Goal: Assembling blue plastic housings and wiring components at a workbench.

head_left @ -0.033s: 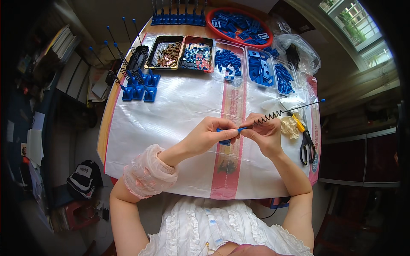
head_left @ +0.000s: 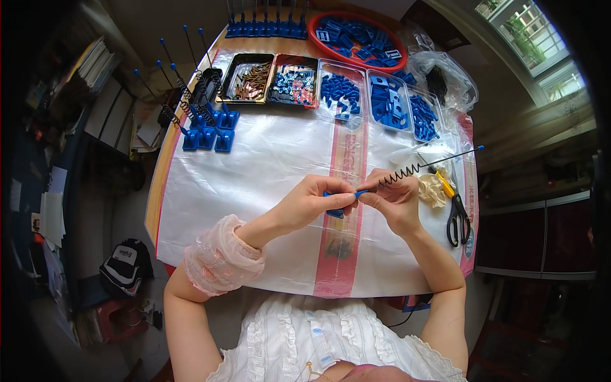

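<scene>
Over the middle of the table, my left hand [head_left: 323,196] is closed on a blue plastic base [head_left: 335,213], mostly covered by the fingers. Close beside it, my right hand [head_left: 396,202] pinches the lower end of a black coil-spring rod [head_left: 402,174]. The rod slants up to the right and ends in a small blue tip. A narrow blue connector [head_left: 361,192] shows between the fingertips of both hands, at the rod's lower end. How far rod, connector and base are joined is hidden by my fingers.
Finished-looking blue bases with spring rods [head_left: 207,130] stand at the left. Behind lie a tray of brass-coloured screws [head_left: 252,81], a tray of nuts [head_left: 291,83], and boxes of blue parts [head_left: 388,105]. A red basin [head_left: 312,32] is at the back; scissors [head_left: 457,219] lie right.
</scene>
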Demonstrator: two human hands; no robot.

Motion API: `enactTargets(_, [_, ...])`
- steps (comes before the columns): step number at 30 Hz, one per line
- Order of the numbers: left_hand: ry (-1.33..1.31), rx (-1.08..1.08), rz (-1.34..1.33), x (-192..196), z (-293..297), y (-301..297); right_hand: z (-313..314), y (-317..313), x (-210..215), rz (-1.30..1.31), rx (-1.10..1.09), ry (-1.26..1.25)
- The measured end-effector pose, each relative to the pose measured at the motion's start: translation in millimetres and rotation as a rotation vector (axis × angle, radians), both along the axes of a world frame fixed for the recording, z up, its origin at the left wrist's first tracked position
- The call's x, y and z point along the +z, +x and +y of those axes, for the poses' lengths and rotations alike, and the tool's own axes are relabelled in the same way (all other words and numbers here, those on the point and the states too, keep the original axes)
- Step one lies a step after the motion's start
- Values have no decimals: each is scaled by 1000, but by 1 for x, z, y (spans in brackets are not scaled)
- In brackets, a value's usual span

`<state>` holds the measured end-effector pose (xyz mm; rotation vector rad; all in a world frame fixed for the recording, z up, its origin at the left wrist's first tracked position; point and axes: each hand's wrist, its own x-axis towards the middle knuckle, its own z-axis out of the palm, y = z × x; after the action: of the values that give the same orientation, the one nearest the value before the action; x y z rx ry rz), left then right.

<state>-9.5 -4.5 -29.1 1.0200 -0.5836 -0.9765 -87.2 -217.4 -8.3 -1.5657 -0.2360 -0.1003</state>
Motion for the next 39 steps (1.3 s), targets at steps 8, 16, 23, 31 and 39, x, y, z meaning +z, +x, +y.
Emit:
enactTargets(8, [-27,-96,187,-6,0,2,4,-2,2,43,-15,57])
enactTargets(16, [-31,-190,371,-1,3,4,3,-1,0,53,35,82])
enactTargets(23, [-51,-236,464,-1,4,5,3,-2,1,95,80,151])
enactTargets(31, [-7,-36,150,2,2,4,3,1,3,155,39,156])
enactTargets(39, [107,304,-498,9,0,-5,1,2,5,109,-54,7])
